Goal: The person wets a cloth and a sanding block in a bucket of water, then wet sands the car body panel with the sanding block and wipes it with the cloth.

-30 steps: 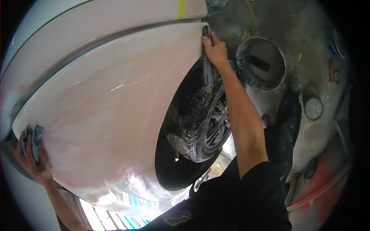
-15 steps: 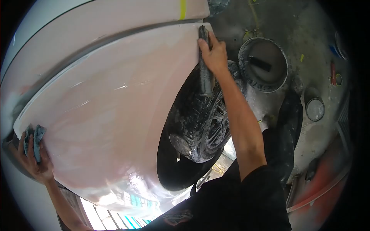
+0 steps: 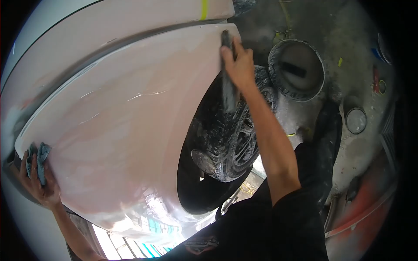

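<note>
A car fender [image 3: 126, 122], dull pinkish white with wet streaks, stretches across the view. My right hand [image 3: 242, 69] grips a long dark sanding block [image 3: 228, 89], which lies against the fender's narrow corner above the wheel arch. The block's lower end reaches over the dark arch opening. At the fender's far left edge, my left hand [image 3: 47, 189] has its fingers closed around a folded blue-grey cloth [image 3: 42, 158] resting on the panel. The block's underside is hidden.
Below the arch is a tire [image 3: 213, 143] smeared with grey. On the wet floor stand a bucket [image 3: 321, 65] of murky water with a dark block inside, and a small can [image 3: 357, 120]. Yellow tape [image 3: 204, 9] marks the neighbouring panel.
My right hand and the sanding block have shifted slightly left along the fender's corner. My left hand and the cloth stay in place.
</note>
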Demonstrator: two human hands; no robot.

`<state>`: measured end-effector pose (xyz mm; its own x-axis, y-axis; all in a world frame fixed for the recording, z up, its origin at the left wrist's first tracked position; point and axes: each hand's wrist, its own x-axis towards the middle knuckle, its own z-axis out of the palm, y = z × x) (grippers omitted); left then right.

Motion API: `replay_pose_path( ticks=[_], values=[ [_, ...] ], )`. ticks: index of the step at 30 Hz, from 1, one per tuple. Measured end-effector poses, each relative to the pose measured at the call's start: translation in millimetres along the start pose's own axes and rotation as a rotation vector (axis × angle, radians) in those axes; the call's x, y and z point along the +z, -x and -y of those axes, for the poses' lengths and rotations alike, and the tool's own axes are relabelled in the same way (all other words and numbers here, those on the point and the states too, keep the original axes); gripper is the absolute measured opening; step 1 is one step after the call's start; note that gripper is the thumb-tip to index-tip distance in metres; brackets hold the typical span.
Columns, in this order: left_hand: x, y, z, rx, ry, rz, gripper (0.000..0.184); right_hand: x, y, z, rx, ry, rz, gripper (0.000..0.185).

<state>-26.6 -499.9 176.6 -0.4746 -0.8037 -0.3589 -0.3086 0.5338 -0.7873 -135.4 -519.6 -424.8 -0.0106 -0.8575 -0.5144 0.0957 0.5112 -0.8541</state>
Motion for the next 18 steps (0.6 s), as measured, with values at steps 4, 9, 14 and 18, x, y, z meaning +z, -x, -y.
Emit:
replay_pose_path(
  ticks=[4, 9, 14, 18],
  values=[
    [3, 1, -8, -0.071, 0.014, -0.03, 0.03, -1, 168, 65, -0.664, 0.011, 0.075, 0.067],
    [9, 6, 12, 0.042, 0.066, -0.055, 0.029, 0, 122, 37, -0.53, 0.0, 0.02, 0.069],
    [1, 4, 4, -0.01, 0.023, -0.011, 0.032, 10, -22, -34, -0.081, -0.064, 0.042, 0.062],
    [1, -4, -11, -0.065, 0.019, -0.024, 0.032, 3, 126, 43, -0.432, -0.001, 0.009, 0.069]
  ],
)
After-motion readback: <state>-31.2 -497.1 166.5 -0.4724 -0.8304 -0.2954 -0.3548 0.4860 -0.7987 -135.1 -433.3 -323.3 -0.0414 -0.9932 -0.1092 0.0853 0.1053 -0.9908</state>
